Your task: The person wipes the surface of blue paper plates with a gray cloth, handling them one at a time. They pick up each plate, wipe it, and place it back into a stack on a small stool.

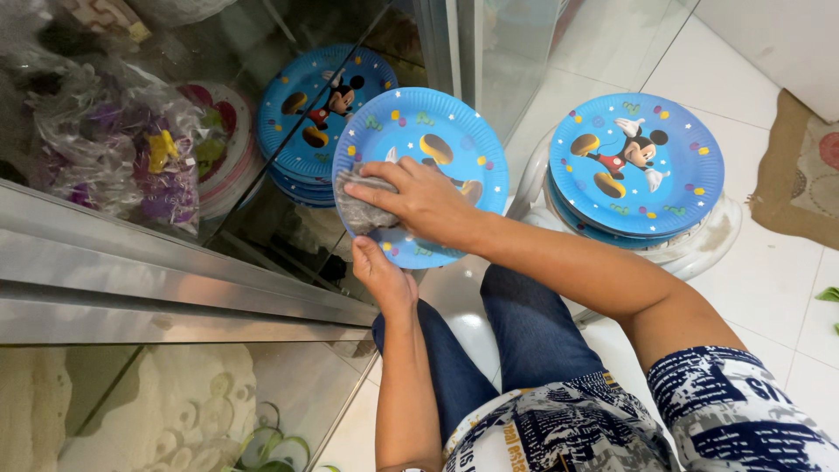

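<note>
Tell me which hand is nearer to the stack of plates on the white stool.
Right. The right hand presses a grey cloth on the held plate, closer to the stack. The left hand grips that plate's lower edge, farther away.

White glossy tiled floor [769,288], a brown mat [800,175] at right, glass-fronted metal-framed cabinet [175,288] at left.

1. Bright, even light is filling the scene; the white floor tiles [769,288] are glowing palest toward the right edge.
2. The glass cabinet [175,131] at the left is staying dimmer, its panes throwing pale reflections that are veiling the goods inside.
3. The metal rail [131,280] is catching a soft sheen.
4. A faint shadow is lying on the tiles beneath the stool [699,249].
5. Focus is holding sharp across the middle; straight lines are bowing slightly toward the corners.
</note>
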